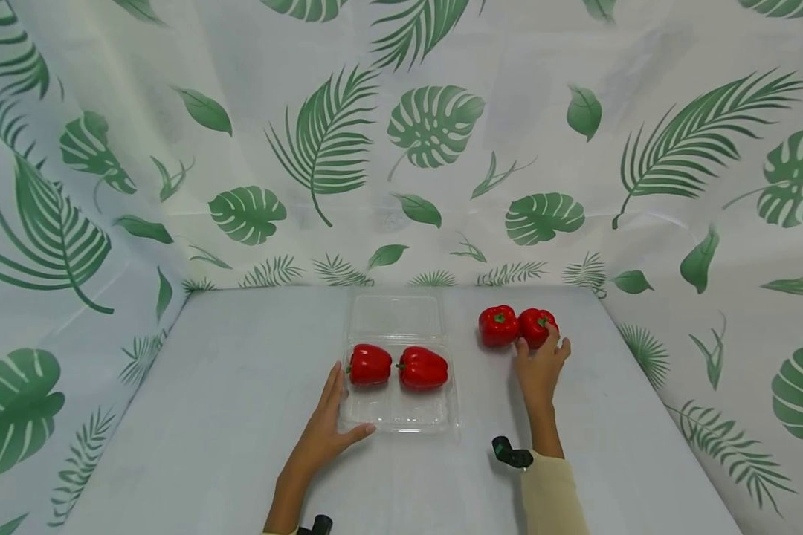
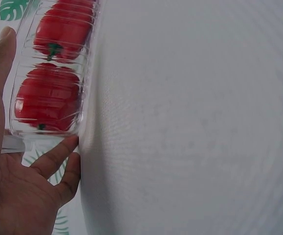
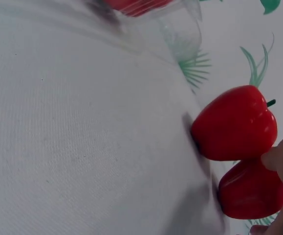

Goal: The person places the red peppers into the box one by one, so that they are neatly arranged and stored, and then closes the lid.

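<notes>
In the head view, a clear plastic container [image 1: 398,416] is lying on the table [image 1: 227,416] with its lid [image 1: 396,316] opening toward the back, and two red peppers, a left boxed pepper [image 1: 370,365] and a right boxed pepper [image 1: 423,369], are sitting side by side in it, their stems pointing left. The left hand [image 1: 321,431] is framing the container's near left corner, its grip standing wide with nothing in it. Right of the container, a left loose pepper [image 1: 497,327] and a right loose pepper [image 1: 534,325] are resting next to each other on the table; the right hand [image 1: 540,365] is touching the right one, thumb toward its left side, though whether the grip is pinching I cannot tell. In the left wrist view, the thumb is pointing along the container and two fingers are extending by its end, the boxed peppers showing through the clear wall. In the right wrist view, both loose peppers are touching, and a digit is pressing on the one partly hidden by the hand.
</notes>
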`<action>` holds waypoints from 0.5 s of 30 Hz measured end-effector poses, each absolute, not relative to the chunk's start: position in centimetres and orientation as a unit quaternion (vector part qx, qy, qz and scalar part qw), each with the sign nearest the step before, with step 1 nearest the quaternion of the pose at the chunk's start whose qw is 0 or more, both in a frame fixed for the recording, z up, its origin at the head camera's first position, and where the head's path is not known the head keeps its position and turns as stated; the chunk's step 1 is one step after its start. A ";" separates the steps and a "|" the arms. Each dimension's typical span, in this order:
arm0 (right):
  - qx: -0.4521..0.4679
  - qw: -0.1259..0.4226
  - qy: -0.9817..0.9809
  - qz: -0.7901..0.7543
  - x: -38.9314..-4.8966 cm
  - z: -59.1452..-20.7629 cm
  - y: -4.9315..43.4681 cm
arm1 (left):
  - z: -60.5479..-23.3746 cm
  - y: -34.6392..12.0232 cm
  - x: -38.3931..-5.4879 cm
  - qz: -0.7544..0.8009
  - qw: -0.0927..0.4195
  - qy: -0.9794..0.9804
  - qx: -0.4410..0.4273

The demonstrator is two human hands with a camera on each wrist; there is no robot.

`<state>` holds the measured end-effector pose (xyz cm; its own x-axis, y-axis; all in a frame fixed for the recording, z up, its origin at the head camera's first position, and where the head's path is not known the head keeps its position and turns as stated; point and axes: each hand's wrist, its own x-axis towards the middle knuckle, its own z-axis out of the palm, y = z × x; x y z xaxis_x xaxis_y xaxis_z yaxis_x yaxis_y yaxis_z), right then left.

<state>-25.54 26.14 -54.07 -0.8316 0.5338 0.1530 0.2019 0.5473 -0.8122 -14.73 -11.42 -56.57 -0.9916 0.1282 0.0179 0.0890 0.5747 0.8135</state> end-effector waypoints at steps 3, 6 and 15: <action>-0.206 0.226 -0.845 0.438 -25.6 -54.3 26.3 | -56.5 -11.4 -14.7 0.458 0.021 0.887 0.062; -0.206 0.253 -0.831 0.450 -25.7 -54.6 26.5 | -56.4 -11.4 -14.7 0.458 0.022 0.887 0.063; -0.232 0.277 -0.797 0.484 -25.4 -55.0 26.5 | -56.4 -11.3 -14.7 0.455 0.022 0.888 0.063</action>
